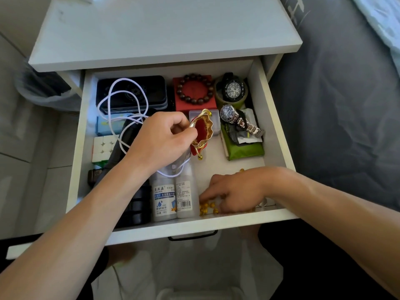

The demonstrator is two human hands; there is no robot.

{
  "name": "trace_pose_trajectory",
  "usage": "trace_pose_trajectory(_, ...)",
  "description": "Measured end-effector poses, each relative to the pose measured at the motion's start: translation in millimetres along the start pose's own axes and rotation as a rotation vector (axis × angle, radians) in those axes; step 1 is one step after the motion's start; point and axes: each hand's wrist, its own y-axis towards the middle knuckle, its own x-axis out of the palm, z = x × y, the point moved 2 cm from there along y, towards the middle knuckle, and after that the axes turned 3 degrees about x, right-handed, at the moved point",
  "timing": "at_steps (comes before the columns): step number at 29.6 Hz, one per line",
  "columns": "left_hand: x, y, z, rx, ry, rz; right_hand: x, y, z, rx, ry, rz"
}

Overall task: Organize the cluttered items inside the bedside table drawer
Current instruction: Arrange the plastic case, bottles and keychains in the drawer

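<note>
The white drawer (pixel 273 118) stands pulled out under the bedside table top. Over its middle my left hand (pixel 160 140) pinches the rim of a small red pouch with gold trim (pixel 204 128), its mouth held open. At the front right corner my right hand (pixel 237 192) lies palm down on several small yellow beads (pixel 206 207), fingers curled over them. Whether it grips any is hidden. Two white bottles (pixel 173 193) lie at the front, to the left of the beads.
At the back lie a dark tin (pixel 132 92) under a white cord (pixel 124 105), a red box with a bead bracelet (pixel 194 89) and a black watch (pixel 232 88). A silver watch (pixel 239 120) rests on a green packet (pixel 244 148). A cube puzzle (pixel 102 148) sits left. Bed on the right.
</note>
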Motion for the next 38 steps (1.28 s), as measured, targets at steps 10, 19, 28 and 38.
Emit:
trace_pose_trajectory(10, 5, 3, 0, 0.003, 0.042, -0.037, -2, 5, -1, -0.05, -0.054, -0.061)
trace_pose_trajectory(19, 8, 1, 1, -0.006, 0.036, -0.081, -1, 11, 2, -0.046, 0.078, -0.071)
trace_pose_trajectory(28, 10, 1, 5, -0.032, 0.048, -0.107, -6, 16, 5, -0.022, 0.117, -0.146)
trace_pose_trajectory(38, 8, -1, 5, -0.027, 0.064, -0.107, -7, 21, 17, 0.023, 0.46, 0.082)
